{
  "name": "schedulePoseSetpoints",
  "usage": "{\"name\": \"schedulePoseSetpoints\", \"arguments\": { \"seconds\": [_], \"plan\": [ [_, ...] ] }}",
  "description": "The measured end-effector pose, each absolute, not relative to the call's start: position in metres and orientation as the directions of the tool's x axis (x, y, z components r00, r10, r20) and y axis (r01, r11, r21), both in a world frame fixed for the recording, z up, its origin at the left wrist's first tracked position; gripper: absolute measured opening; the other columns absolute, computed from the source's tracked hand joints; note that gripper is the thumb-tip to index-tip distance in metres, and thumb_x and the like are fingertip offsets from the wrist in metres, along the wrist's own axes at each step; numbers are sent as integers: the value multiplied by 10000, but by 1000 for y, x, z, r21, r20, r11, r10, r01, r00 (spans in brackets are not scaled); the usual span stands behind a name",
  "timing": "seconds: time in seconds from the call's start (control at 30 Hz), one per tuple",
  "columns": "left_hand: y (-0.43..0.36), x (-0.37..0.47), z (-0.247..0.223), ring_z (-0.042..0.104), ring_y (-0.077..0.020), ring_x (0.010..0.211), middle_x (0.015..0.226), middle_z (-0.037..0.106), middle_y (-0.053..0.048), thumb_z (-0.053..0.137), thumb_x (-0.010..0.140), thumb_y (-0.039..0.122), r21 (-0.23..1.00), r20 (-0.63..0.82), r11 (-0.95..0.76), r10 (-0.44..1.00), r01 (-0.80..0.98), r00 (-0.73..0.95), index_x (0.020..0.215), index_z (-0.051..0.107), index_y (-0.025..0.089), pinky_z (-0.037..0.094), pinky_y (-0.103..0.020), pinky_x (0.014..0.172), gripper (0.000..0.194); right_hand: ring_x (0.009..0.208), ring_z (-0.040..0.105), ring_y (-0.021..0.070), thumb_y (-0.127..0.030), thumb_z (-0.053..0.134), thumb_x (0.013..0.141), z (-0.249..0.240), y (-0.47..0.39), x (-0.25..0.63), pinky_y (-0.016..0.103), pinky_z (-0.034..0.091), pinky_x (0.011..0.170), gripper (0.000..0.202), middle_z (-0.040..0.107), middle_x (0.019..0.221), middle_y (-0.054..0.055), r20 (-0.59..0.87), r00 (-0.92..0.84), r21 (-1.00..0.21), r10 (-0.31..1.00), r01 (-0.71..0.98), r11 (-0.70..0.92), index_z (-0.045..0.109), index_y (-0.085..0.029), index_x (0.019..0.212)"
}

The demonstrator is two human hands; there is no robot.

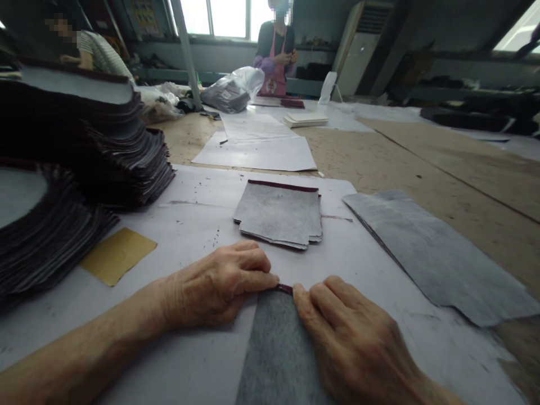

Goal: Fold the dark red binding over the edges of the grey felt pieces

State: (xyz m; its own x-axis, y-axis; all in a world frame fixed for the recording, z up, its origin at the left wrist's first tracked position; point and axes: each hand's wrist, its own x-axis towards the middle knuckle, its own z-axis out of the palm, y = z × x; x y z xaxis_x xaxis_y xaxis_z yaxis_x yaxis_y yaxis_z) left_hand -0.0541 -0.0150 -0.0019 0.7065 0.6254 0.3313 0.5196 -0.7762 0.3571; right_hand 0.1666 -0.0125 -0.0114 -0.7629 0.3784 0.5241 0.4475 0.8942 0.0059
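Observation:
A grey fabric piece (278, 349) lies on the white paper in front of me, its top edge turned over into a narrow dark maroon strip. My left hand (221, 281) is closed, with thumb and forefinger on the left end of that folded edge. On the right end press the fingertips of my right hand (354, 337), curled together; its palm covers the piece's right side. Just beyond my hands lies a small pile of grey pieces (280, 211) with a maroon edge along the far side. To the right, a stack of longer grey pieces (434, 253) lies flat.
Tall stacks of dark fabric pieces (156, 163) stand at the left, beside a yellow card (120, 256). Farther off are white sheets (261, 149), a pad of white cards (306, 119) and a plastic bag (232, 90). A person in a pink apron (274, 73) stands across the table.

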Motion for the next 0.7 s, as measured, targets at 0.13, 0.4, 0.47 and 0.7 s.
{"name": "schedulePoseSetpoints", "arguments": {
  "seconds": [0.13,0.4,0.47,0.7],
  "plan": [
    [-17,-53,-1,475,-161,763,838,556,-74,404,743,-18,286,315,-795,605,535,731,975,580,117,447,-301,711,321,642,439,171,-37,367,782,-11,-11,167,292,421,534,328,544,698,89,525,-757,-26,389,442,897,620,-35,991],
    [-16,-53,1,468,-185,734,833,569,-93,398,768,46,183,279,-835,550,519,787,1017,572,104,422,-362,696,309,670,457,178,-55,355,802,-12,-11,166,298,427,542,355,557,755,102,462,-783,-45,416,447,893,616,-87,1040],
    [-16,-56,7,487,-184,750,858,584,-88,389,753,34,236,334,-815,580,530,743,1028,585,126,415,-360,700,350,690,472,184,-54,348,805,-12,-10,166,309,441,558,356,567,782,113,469,-786,-47,403,433,900,620,-81,1033],
    [-23,-62,29,500,-100,550,594,567,10,537,752,148,579,23,-556,743,597,669,870,690,185,402,-215,562,196,741,505,205,-40,342,785,-11,-5,165,351,466,604,359,588,809,122,524,-771,-31,362,407,913,643,-81,977]
  ]
}}
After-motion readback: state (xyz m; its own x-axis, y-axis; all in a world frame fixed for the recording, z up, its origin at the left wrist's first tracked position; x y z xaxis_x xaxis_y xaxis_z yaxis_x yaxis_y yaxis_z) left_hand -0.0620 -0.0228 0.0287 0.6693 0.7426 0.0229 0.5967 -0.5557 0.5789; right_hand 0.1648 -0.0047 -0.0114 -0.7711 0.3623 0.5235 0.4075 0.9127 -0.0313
